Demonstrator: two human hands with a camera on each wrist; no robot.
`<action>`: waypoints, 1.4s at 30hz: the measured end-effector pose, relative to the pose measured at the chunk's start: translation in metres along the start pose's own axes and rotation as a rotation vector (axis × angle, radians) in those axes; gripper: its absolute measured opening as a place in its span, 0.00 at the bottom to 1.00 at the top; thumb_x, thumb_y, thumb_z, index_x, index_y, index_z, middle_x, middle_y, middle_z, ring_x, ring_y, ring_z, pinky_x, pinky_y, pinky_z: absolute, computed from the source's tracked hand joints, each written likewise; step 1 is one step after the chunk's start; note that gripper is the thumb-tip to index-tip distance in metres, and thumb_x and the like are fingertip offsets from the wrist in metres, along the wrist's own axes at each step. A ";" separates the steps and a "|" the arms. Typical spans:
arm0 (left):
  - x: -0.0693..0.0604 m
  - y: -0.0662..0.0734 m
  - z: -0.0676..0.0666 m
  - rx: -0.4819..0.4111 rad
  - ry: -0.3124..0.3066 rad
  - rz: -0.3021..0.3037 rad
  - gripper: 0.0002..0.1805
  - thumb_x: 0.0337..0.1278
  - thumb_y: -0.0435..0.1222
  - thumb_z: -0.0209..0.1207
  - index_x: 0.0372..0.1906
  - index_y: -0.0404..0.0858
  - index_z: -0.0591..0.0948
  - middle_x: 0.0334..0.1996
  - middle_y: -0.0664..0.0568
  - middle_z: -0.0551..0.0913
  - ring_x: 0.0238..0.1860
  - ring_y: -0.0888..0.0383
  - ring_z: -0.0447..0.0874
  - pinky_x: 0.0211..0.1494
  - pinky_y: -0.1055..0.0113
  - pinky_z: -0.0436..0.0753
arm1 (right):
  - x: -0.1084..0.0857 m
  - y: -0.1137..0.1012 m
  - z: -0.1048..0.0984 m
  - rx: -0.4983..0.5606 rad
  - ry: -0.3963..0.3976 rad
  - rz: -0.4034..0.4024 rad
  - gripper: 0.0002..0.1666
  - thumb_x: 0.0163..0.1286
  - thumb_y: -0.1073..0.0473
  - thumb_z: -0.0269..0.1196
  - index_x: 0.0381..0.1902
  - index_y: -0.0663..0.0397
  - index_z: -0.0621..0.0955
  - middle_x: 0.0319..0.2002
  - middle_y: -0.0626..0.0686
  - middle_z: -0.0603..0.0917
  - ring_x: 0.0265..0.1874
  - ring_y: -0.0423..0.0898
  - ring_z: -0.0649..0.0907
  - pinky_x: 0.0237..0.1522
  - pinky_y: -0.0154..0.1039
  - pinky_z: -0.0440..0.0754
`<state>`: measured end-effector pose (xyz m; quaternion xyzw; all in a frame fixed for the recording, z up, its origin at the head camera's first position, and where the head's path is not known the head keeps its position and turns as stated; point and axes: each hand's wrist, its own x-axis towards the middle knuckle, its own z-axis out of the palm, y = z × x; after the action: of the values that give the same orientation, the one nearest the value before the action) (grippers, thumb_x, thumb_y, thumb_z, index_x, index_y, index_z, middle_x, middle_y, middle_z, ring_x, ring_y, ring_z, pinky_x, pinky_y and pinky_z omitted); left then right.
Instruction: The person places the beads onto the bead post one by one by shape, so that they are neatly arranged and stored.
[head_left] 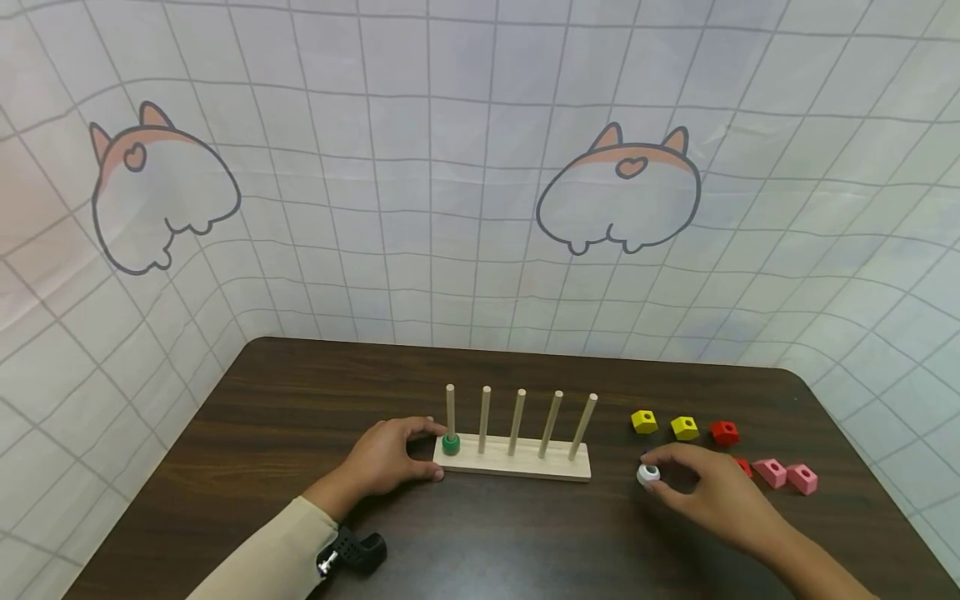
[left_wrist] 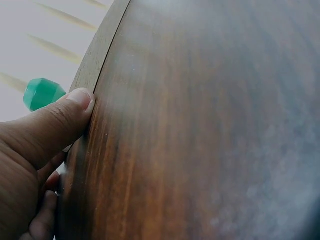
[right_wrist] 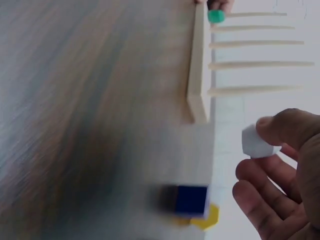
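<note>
A pale wooden peg board with several upright pegs stands on the table, and a green bead sits at the bottom of its leftmost peg. My left hand grips the board's left end, thumb along the front edge and fingers behind, partly hidden. To the right of the board, my right hand pinches a white faceted bead between thumb and fingers, lifted off the table. A dark blue block lies on the table below that hand; in the head view it is almost wholly hidden.
Right of the board lie two yellow blocks, a red block, another red block partly behind the right hand, and two pink blocks. A grid-patterned cloth hangs behind the dark wooden table.
</note>
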<state>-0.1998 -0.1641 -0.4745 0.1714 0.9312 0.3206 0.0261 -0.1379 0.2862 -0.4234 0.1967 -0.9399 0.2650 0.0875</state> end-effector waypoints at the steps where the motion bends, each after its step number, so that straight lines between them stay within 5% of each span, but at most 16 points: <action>1: 0.000 0.000 0.000 0.000 0.000 0.000 0.30 0.44 0.51 0.80 0.57 0.58 0.85 0.63 0.52 0.82 0.64 0.46 0.78 0.63 0.44 0.75 | 0.002 -0.003 0.000 0.017 -0.002 0.014 0.18 0.58 0.59 0.78 0.45 0.40 0.87 0.37 0.37 0.84 0.32 0.37 0.82 0.33 0.38 0.83; 12: -0.001 0.001 -0.001 -0.007 -0.001 -0.011 0.30 0.44 0.51 0.80 0.56 0.58 0.85 0.63 0.51 0.81 0.64 0.46 0.78 0.63 0.44 0.75 | 0.024 -0.033 -0.012 0.129 0.017 0.067 0.14 0.63 0.56 0.76 0.45 0.43 0.85 0.34 0.37 0.86 0.32 0.34 0.86 0.32 0.35 0.82; 21: 0.000 0.003 -0.001 -0.017 -0.012 -0.020 0.30 0.44 0.51 0.80 0.57 0.58 0.85 0.64 0.52 0.81 0.65 0.47 0.78 0.64 0.45 0.75 | 0.041 -0.051 -0.031 0.115 0.097 -0.040 0.15 0.62 0.59 0.77 0.45 0.44 0.85 0.36 0.39 0.87 0.34 0.37 0.86 0.30 0.34 0.81; 30: -0.001 0.003 -0.001 -0.004 -0.009 -0.026 0.30 0.44 0.51 0.80 0.57 0.58 0.85 0.64 0.52 0.81 0.65 0.46 0.77 0.64 0.43 0.75 | 0.057 -0.068 -0.039 0.128 0.082 -0.007 0.12 0.67 0.51 0.73 0.47 0.41 0.85 0.38 0.39 0.88 0.39 0.40 0.88 0.35 0.36 0.83; 42: -0.001 0.002 -0.001 -0.013 -0.007 -0.008 0.30 0.43 0.52 0.80 0.57 0.58 0.85 0.62 0.52 0.82 0.65 0.47 0.77 0.64 0.44 0.75 | 0.076 -0.082 -0.036 0.163 0.108 -0.034 0.13 0.67 0.57 0.74 0.48 0.47 0.85 0.38 0.43 0.88 0.37 0.40 0.88 0.36 0.37 0.83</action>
<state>-0.1990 -0.1638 -0.4726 0.1684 0.9296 0.3261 0.0320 -0.1702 0.2166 -0.3341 0.2043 -0.9056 0.3494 0.1264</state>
